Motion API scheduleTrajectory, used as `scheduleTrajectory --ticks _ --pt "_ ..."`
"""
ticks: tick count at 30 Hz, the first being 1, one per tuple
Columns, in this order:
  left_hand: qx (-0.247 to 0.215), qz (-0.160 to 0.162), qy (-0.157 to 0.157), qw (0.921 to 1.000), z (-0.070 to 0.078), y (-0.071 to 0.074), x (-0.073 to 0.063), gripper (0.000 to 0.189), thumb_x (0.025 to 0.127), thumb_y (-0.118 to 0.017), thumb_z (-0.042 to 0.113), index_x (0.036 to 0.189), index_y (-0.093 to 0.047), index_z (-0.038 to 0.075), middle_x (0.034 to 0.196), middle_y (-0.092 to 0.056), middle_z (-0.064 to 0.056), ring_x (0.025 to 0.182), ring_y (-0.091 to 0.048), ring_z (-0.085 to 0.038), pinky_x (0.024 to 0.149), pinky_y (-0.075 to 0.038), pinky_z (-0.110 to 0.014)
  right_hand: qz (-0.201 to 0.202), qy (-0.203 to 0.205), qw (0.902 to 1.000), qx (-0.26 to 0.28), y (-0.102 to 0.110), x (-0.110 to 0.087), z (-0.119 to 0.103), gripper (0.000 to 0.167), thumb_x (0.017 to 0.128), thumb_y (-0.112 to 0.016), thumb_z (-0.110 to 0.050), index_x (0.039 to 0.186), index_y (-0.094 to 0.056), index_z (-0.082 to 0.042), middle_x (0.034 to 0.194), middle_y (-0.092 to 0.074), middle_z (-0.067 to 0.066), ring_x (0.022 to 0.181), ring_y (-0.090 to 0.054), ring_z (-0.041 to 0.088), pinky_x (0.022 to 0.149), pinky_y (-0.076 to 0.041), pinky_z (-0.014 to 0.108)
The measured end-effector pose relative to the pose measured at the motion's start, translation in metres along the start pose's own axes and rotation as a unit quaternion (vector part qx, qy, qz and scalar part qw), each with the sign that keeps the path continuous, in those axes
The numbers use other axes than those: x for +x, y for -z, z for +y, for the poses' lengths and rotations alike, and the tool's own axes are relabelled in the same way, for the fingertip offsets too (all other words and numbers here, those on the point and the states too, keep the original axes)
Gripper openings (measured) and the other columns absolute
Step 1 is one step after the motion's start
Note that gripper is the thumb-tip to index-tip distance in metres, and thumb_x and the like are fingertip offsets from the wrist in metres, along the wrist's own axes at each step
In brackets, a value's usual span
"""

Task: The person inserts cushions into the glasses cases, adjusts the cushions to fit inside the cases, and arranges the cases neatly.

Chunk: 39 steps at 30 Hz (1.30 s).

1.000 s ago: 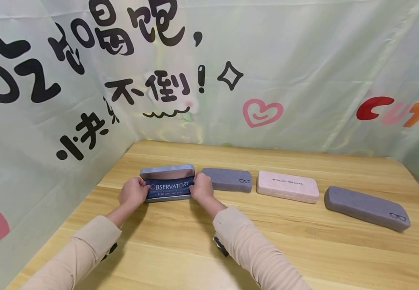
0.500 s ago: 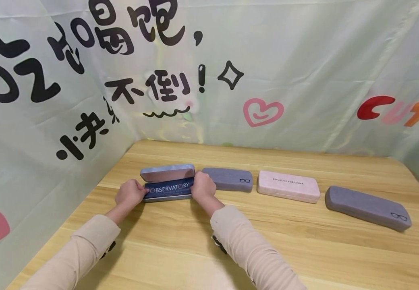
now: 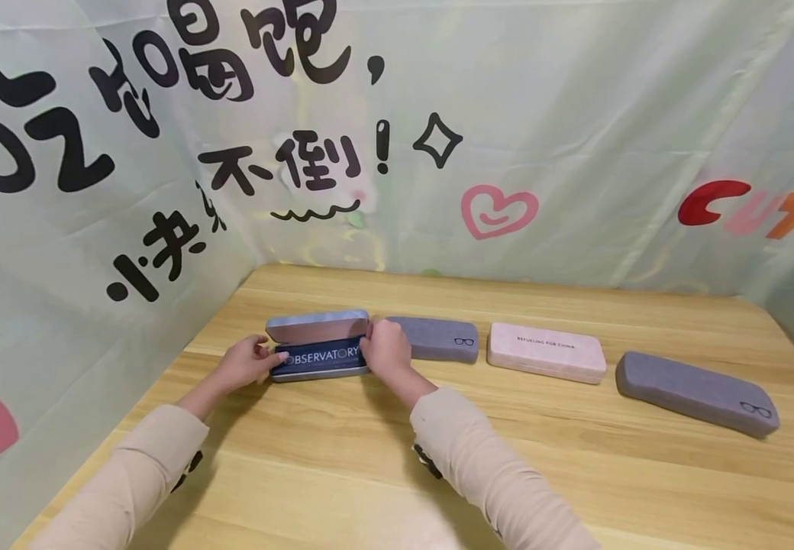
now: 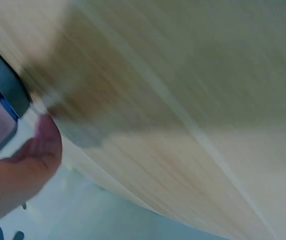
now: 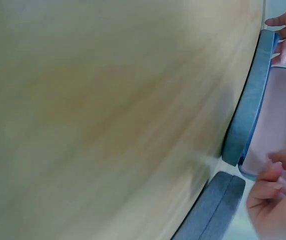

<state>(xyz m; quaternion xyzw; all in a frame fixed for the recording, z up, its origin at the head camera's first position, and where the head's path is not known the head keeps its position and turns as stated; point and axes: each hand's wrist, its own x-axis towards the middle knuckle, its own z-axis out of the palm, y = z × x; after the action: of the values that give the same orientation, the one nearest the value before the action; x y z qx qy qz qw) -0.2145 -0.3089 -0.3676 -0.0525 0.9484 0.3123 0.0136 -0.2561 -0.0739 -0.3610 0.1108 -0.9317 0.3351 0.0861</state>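
A blue-grey glasses case (image 3: 317,324) lies open at the left of the table, its pink-lined lid tilted up behind. Inside lies a dark blue lens cloth (image 3: 321,356) printed with white lettering. My left hand (image 3: 242,360) is at the case's left end, thumb touching the cloth and the other fingers loosely spread; in the left wrist view that hand (image 4: 20,175) is by the case corner (image 4: 7,82). At the right end, my right hand (image 3: 387,350) has curled fingers and pinches the cloth's edge, though its fingertips are partly hidden.
To the right stand a closed grey-blue glasses case (image 3: 431,339), a pink one (image 3: 544,353) and another grey-blue one (image 3: 695,393). The first stands close behind my right hand. Printed fabric (image 3: 576,153) encloses the wooden table (image 3: 342,458) at the back and sides.
The cloth has settled lower and flatter into the case. My left hand has loosened its pinch and drawn slightly left, its fingers spreading. The right hand stays nearly in place.
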Motion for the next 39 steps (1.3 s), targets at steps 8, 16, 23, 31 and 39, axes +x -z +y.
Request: scheduleTrajectory --ticks 8,16,23,31,39 --pt "-0.049 -0.053 -0.051 0.9961 -0.013 0.001 0.002 0.094 0.076 -0.075 0.035 0.140 -0.023 -0.011 0.124 -0.050 -0.029 0.106 -0.052 -0.036 0.092 -0.044 -0.047 0.051 0.092 0.9849 0.138 0.008 0.005 0.005 0.018 0.087 -0.058 -0.006 0.102 -0.059 0.003 0.090 -0.057 0.016 0.078 -0.053 0.023 0.066 -0.046 0.029" --pt "-0.052 -0.039 -0.109 0.9919 -0.017 -0.006 0.003 0.097 0.066 -0.084 0.023 0.137 -0.025 -0.008 0.125 -0.049 -0.030 0.102 -0.050 -0.035 0.091 -0.040 -0.047 -0.086 0.079 0.9787 0.169 0.016 0.009 0.005 0.045 0.094 -0.052 -0.014 0.133 -0.043 0.008 0.129 -0.051 0.025 0.118 -0.050 0.033 0.097 -0.044 0.043" --pt "-0.037 -0.015 -0.116 0.9925 -0.018 -0.006 0.004 0.092 0.067 -0.083 0.017 0.135 -0.027 -0.007 0.124 -0.051 -0.031 0.099 -0.051 -0.034 0.090 -0.040 -0.047 -0.119 0.059 0.9737 0.185 0.017 0.010 0.005 0.046 0.095 -0.050 -0.014 0.136 -0.041 0.005 0.128 -0.053 0.022 0.118 -0.052 0.032 0.097 -0.045 0.041" --pt "-0.035 -0.021 -0.118 0.9922 -0.020 -0.003 0.002 0.093 0.066 -0.084 0.018 0.136 -0.027 -0.006 0.126 -0.049 -0.032 0.107 -0.052 -0.040 0.097 -0.037 -0.054 -0.123 0.045 0.9726 0.192 0.017 0.007 0.006 0.044 0.095 -0.050 -0.017 0.133 -0.045 0.005 0.123 -0.055 0.020 0.112 -0.055 0.030 0.092 -0.047 0.039" --pt "-0.043 -0.026 -0.125 0.9910 -0.025 -0.001 -0.001 0.095 0.066 -0.084 0.019 0.138 -0.027 -0.002 0.129 -0.048 -0.033 0.112 -0.051 -0.045 0.100 -0.034 -0.056 -0.147 0.028 0.9718 0.182 0.022 0.009 0.005 0.036 0.095 -0.050 -0.025 0.121 -0.057 -0.001 0.113 -0.063 0.017 0.107 -0.058 0.027 0.092 -0.046 0.038"
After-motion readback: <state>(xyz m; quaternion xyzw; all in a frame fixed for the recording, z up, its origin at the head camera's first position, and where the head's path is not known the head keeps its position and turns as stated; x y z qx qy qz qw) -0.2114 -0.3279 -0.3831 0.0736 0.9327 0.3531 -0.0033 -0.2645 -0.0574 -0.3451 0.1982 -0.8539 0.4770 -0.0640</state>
